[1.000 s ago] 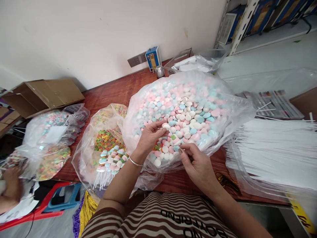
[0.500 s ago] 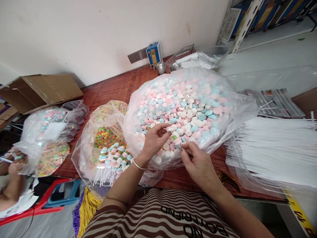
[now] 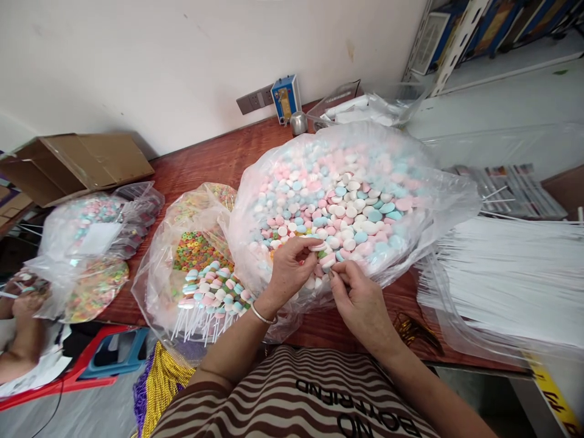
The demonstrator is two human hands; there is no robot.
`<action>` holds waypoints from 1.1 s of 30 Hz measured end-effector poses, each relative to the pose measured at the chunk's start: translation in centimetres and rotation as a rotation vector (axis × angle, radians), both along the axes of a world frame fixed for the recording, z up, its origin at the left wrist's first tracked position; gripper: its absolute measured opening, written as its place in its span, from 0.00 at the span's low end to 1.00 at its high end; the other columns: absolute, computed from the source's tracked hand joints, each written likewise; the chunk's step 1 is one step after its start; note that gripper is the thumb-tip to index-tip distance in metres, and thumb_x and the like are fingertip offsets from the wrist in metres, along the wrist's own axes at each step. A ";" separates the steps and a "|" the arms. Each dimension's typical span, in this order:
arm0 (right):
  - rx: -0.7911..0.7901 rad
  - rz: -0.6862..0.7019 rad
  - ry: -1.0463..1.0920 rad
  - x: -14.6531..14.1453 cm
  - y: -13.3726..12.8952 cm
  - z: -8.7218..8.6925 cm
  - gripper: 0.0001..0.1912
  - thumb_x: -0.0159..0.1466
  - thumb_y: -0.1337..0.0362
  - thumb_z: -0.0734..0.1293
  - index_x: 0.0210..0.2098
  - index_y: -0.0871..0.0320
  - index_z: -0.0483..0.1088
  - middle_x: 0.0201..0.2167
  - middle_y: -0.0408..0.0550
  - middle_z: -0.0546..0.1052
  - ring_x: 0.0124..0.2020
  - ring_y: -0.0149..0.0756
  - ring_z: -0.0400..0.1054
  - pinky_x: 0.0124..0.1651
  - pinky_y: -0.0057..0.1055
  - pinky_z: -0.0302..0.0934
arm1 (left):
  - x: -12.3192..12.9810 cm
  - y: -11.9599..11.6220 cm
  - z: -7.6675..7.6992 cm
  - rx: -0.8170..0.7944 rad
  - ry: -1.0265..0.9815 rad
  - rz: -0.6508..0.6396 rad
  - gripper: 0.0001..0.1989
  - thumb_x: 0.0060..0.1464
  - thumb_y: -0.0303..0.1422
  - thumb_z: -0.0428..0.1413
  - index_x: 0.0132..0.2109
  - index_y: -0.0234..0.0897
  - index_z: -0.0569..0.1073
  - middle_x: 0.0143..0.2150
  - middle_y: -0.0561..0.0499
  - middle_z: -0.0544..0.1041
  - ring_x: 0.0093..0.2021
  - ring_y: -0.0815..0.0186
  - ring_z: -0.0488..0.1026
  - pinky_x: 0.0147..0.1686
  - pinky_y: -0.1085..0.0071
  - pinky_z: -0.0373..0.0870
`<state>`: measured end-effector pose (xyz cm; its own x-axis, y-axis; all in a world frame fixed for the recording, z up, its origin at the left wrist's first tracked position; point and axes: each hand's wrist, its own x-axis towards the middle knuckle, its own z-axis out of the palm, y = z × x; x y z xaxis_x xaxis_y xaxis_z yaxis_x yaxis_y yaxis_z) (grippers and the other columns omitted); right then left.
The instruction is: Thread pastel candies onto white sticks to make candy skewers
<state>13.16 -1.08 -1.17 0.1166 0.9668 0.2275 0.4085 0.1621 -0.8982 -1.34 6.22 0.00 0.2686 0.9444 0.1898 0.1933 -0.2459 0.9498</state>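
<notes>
Over the big clear bag (image 3: 249,182) of pink, white and blue button-shaped sweets that look like marshmallows (image 3: 360,210), my two hands meet. My left hand (image 3: 289,267) is closed, pinching a white marshmallow (image 3: 316,247) between thumb and fingertips. Just below it sit a green ring (image 3: 322,255) and a pink-and-white marshmallow (image 3: 328,261), stacked together. My right hand (image 3: 360,295) is closed at the lower end of this stack; a stick there is hidden by the fingers. To the left, stacked sweets on white sticks (image 3: 212,295) lie on a bag of colourful rings (image 3: 196,250).
White sticks (image 3: 511,274) fill a clear bag at the right. Gold twist ties (image 3: 417,333) lie near the table's front edge. A blue box (image 3: 286,100) and metal cup (image 3: 298,123) stand by the wall. Another person's arm (image 3: 25,331) shows at far left, near bags and a cardboard box (image 3: 100,161).
My left hand has moved slightly down and right, bringing the white marshmallow closer to the stack. My right hand stays nearly in place.
</notes>
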 end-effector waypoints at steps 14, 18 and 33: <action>-0.047 -0.019 0.354 -0.4 0.3 -2.1 0.11 0.71 0.54 0.65 0.37 0.54 0.67 0.24 0.41 0.73 0.24 0.33 0.66 0.27 0.29 0.60 | -8.0 2.2 2.8 0.245 0.503 0.250 0.13 0.64 0.31 0.54 0.52 0.41 0.78 0.48 0.48 0.80 0.39 0.67 0.77 0.43 0.68 0.75; -0.065 0.009 0.368 -0.2 0.3 -2.2 0.11 0.70 0.54 0.65 0.37 0.55 0.67 0.23 0.40 0.72 0.23 0.32 0.65 0.25 0.28 0.57 | -9.3 2.7 2.4 0.279 0.826 0.065 0.07 0.61 0.28 0.57 0.41 0.40 0.80 0.41 0.48 0.81 0.46 0.60 0.76 0.47 0.64 0.72; -0.032 0.030 0.283 -0.3 0.5 -1.7 0.10 0.70 0.56 0.65 0.36 0.55 0.69 0.23 0.39 0.71 0.22 0.31 0.64 0.24 0.27 0.56 | -6.6 4.2 0.8 0.419 0.943 0.051 0.10 0.62 0.23 0.54 0.41 0.37 0.80 0.41 0.45 0.78 0.46 0.58 0.74 0.47 0.64 0.70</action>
<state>12.84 -0.58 -2.83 0.1423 0.9769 0.1594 0.1359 0.1402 -0.9807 -7.97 10.45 0.84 0.4403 0.8655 0.2387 0.8346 -0.4926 0.2467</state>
